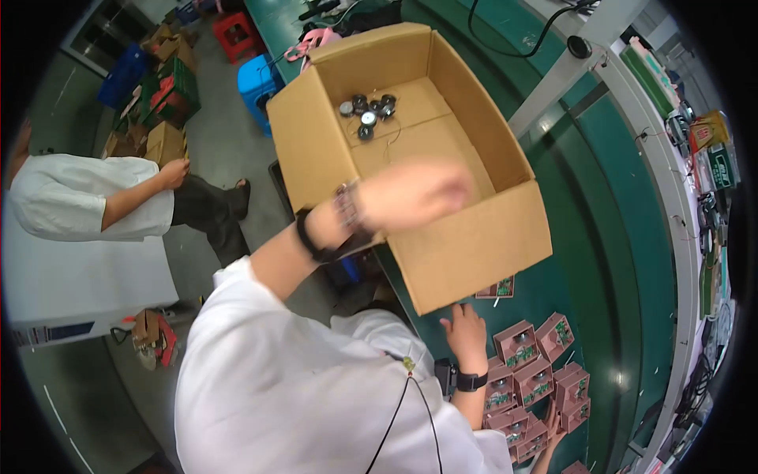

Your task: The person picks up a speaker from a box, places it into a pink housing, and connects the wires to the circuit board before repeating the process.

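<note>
My left hand [422,193], smeared by motion, is over the near side of a large open cardboard box [474,249]. Its fingers are too blurred to read. Deeper in that box lies a small cluster of round black-and-silver parts [368,118] with thin wires, like little speakers. On the green table just below the box's near flap, my right hand [467,340] has its fingers stretched out and thumb apart, nothing seen in it. Beside it are several dusky-pink open housings [517,345] with green circuit boards and wires inside; one more is partly hidden under the flap.
Another person's hand [555,426] touches the housings at lower right. A person in a white shirt [87,193] stands at left. Beyond the box are a blue bin [257,85] and red stool [237,35]. A metal frame post [553,87] and a cluttered shelf [707,205] border the right.
</note>
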{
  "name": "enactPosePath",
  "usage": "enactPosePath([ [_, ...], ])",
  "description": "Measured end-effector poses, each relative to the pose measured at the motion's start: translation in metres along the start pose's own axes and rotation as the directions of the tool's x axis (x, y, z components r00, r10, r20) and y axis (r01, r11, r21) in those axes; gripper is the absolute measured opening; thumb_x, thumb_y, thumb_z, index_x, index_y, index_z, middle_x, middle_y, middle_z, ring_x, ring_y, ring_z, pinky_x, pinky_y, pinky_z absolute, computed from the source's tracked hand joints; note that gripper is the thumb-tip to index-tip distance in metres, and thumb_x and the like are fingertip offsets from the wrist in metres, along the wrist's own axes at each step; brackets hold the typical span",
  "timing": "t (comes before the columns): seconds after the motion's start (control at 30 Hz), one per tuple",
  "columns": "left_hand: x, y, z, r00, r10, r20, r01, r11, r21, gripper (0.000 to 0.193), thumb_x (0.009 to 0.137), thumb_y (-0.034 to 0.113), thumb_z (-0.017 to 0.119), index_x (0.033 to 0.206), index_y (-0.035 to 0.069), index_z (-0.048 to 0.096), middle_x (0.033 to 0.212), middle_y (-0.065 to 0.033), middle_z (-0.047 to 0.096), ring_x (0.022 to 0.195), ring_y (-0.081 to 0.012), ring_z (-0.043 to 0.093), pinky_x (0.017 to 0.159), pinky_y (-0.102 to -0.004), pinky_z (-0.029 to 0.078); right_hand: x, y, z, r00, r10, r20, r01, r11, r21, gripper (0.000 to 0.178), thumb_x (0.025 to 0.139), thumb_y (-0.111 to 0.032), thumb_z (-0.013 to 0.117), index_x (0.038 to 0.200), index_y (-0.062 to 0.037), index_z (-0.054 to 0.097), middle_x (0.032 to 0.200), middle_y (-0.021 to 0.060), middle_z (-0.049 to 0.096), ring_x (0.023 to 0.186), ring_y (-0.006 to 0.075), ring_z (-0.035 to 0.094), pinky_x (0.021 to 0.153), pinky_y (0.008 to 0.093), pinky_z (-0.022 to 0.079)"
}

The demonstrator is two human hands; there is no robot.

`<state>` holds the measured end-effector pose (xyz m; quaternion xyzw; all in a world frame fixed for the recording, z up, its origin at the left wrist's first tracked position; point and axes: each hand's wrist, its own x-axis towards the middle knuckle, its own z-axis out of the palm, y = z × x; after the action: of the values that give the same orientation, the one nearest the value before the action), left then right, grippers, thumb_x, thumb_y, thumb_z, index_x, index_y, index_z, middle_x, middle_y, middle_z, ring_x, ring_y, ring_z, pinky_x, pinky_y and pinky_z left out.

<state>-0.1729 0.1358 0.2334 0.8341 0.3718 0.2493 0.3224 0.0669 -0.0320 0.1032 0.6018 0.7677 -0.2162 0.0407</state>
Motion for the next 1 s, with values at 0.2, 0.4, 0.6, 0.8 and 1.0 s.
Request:
enactPosePath([
  [0.2, 0.110, -0.238, -0.023, 0.504, -0.788, -0.354, 0.829, 0.327, 0.453, 0.034, 0.074, 0.026, 0.064, 0.104, 0.009, 0.060, 0.116, -0.0124, 0.051, 0.112, -0.0288, 0.048, 0.088, -0.0450, 0.042, -0.028, -0.001, 0.012, 0.987, 0.154, -0.039, -0.146, 0.976, 0.160, 0.035, 0.077, -0.025, 0.059, 0.107, -0.0089, 0.053, 0.094, 0.0133, 0.054, 0.086, 0.0337, 0.054, 0.071, 0.0430, 0.043],
  [0.4, 0.095, -0.293, -0.032, 0.438, -0.833, -0.338, 0.802, 0.191, 0.566, 0.088, 0.062, 0.059, 0.066, 0.135, 0.025, 0.029, 0.132, -0.0157, 0.036, 0.123, -0.0337, 0.035, 0.097, -0.0457, 0.032, -0.090, 0.012, 0.034, 0.858, 0.507, 0.086, -0.512, 0.857, 0.052, 0.037, 0.074, -0.025, 0.062, 0.107, -0.0088, 0.053, 0.093, 0.0129, 0.054, 0.084, 0.0312, 0.055, 0.070, 0.0415, 0.044],
  [0.6, 0.099, -0.312, -0.006, 0.608, -0.786, -0.112, 0.531, 0.297, 0.794, 0.079, 0.067, 0.058, 0.061, 0.133, 0.023, 0.032, 0.128, -0.0207, 0.038, 0.119, -0.0351, 0.039, 0.095, -0.0458, 0.034, -0.077, 0.007, 0.030, 0.859, 0.500, 0.110, -0.512, 0.842, 0.172, 0.036, 0.074, -0.026, 0.062, 0.104, -0.0089, 0.055, 0.090, 0.0124, 0.055, 0.083, 0.0312, 0.056, 0.068, 0.0414, 0.045],
  [0.8, 0.095, -0.317, 0.018, 0.664, -0.692, -0.282, 0.670, 0.384, 0.635, 0.053, 0.074, 0.042, 0.058, 0.121, 0.022, 0.043, 0.125, -0.0232, 0.039, 0.109, -0.0372, 0.047, 0.088, -0.0424, 0.040, -0.063, 0.004, 0.032, 0.873, 0.476, 0.106, -0.488, 0.848, 0.209, 0.035, 0.074, -0.025, 0.062, 0.105, -0.0091, 0.054, 0.092, 0.0130, 0.055, 0.083, 0.0323, 0.056, 0.068, 0.0421, 0.045],
  [1.0, 0.102, -0.313, 0.026, 0.568, -0.721, -0.397, 0.794, 0.355, 0.493, 0.049, 0.075, 0.035, 0.058, 0.119, 0.021, 0.044, 0.121, -0.0229, 0.041, 0.106, -0.0382, 0.048, 0.086, -0.0434, 0.042, -0.048, 0.004, 0.028, 0.864, 0.495, 0.095, -0.503, 0.838, 0.213, 0.035, 0.075, -0.023, 0.061, 0.106, -0.0085, 0.054, 0.094, 0.0143, 0.056, 0.084, 0.0346, 0.056, 0.070, 0.0426, 0.045],
])
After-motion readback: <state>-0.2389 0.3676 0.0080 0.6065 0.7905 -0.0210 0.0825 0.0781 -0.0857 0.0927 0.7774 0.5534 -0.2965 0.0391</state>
